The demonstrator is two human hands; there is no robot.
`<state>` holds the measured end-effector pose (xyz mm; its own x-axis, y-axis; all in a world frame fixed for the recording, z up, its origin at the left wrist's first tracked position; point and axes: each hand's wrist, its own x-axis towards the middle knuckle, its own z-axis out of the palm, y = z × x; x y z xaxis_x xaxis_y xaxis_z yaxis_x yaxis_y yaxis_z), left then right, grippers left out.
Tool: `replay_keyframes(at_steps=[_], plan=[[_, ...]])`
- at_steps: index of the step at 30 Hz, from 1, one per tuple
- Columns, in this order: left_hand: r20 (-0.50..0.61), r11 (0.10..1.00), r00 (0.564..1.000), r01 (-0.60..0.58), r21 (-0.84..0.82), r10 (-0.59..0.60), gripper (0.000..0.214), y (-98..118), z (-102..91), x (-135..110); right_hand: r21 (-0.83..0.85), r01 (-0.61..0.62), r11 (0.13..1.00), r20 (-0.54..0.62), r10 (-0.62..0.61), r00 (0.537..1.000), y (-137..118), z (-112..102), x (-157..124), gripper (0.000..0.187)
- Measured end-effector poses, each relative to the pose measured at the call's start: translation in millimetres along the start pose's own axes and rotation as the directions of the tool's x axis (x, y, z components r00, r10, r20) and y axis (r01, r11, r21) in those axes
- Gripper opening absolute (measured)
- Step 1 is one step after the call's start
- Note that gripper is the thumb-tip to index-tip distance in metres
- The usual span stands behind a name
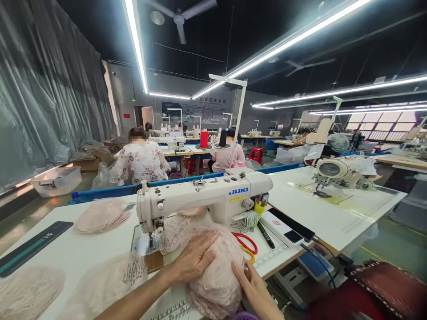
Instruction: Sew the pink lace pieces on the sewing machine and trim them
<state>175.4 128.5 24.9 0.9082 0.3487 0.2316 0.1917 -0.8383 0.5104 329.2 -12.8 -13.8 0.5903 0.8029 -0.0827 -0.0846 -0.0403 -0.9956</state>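
A white JUKI sewing machine [203, 195] stands on the white table [83, 249] in front of me. A heap of pink lace fabric [216, 271] lies under and in front of its arm. My left hand [195, 258] rests flat on top of the heap, fingers stretched toward the needle [152, 238]. My right hand [250, 284] lies against the heap's right side, fingers extended and touching the lace. Neither hand grips anything.
Stacks of pink lace pieces [100, 215] lie left on the table, with more [26, 289] at the near left. Red-handled scissors [245, 242], a phone [293, 236] and a dark ruler [30, 246] sit nearby. Other people [142, 160] sew at tables behind.
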Motion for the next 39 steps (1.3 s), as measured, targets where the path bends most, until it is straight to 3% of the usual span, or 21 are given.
replay_keyframes(at_steps=[3,6,8,10,12,14,16,19,23,28,32,34,36,39], plan=[[-0.002,1.000,1.000,-0.012,0.013,0.013,0.051,-6.2,-2.0,-0.1,-0.064,0.030,0.997,0.061,-0.026,0.998,7.0,-23.9,-3.4,0.079],[-0.043,0.995,0.997,-0.065,0.077,0.068,0.050,-8.4,0.1,-0.7,-0.156,0.103,0.982,0.083,-0.091,0.992,8.1,-47.0,-1.5,0.063],[-0.055,0.988,0.993,-0.097,0.119,0.104,0.050,-9.4,0.2,-1.2,-0.199,0.221,0.955,0.049,-0.216,0.975,6.4,-56.3,1.5,0.050],[-0.054,0.982,0.991,-0.115,0.151,0.124,0.049,-9.7,-2.2,-1.9,-0.266,0.432,0.862,0.053,-0.435,0.899,1.9,-58.7,4.6,0.035],[-0.046,0.974,0.988,-0.134,0.183,0.145,0.048,-9.2,-6.5,-2.5,-0.344,0.643,0.684,0.147,-0.637,0.757,-6.7,-56.0,7.5,0.025],[-0.029,0.964,0.987,-0.151,0.219,0.161,0.048,-8.0,-11.9,-2.7,-0.388,0.769,0.508,0.276,-0.732,0.623,-19.0,-51.8,10.7,0.027],[-0.003,0.955,0.989,-0.144,0.261,0.150,0.048,-5.4,-17.9,-2.2,-0.408,0.830,0.382,0.390,-0.749,0.536,-31.6,-48.9,15.0,0.030],[0.024,0.932,0.992,-0.128,0.340,0.127,0.048,3.9,-27.1,-1.6,-0.431,0.859,0.276,0.478,-0.737,0.477,-43.4,-47.4,24.1,0.029],[-0.077,0.918,0.983,-0.125,0.376,0.165,0.050,33.0,-30.1,-6.7,-0.416,0.887,0.199,0.480,-0.780,0.400,-45.1,-45.4,35.3,0.021],[-0.192,0.870,0.935,-0.182,0.458,0.298,0.056,66.8,-8.1,-13.2,-0.361,0.907,0.217,0.478,-0.792,0.380,-52.6,-40.2,34.9,0.024],[-0.332,0.771,0.858,-0.111,0.627,0.393,0.042,66.6,9.1,-10.7,-0.334,0.914,0.229,0.456,-0.810,0.369,-55.7,-36.9,27.8,0.025],[-0.348,0.729,0.826,-0.107,0.676,0.444,0.039,64.0,11.9,-11.1,-0.310,0.921,0.237,0.451,-0.816,0.361,-49.2,-37.8,23.3,0.022],[-0.350,0.728,0.811,-0.131,0.673,0.469,0.040,63.5,12.1,-13.9,-0.299,0.920,0.252,0.435,-0.822,0.366,-37.4,-40.6,18.0,0.019],[-0.381,0.799,0.804,-0.182,0.573,0.456,0.037,66.2,11.7,-19.6,-0.320,0.920,0.224,0.434,-0.829,0.353,-18.5,-44.4,9.5,0.025]])
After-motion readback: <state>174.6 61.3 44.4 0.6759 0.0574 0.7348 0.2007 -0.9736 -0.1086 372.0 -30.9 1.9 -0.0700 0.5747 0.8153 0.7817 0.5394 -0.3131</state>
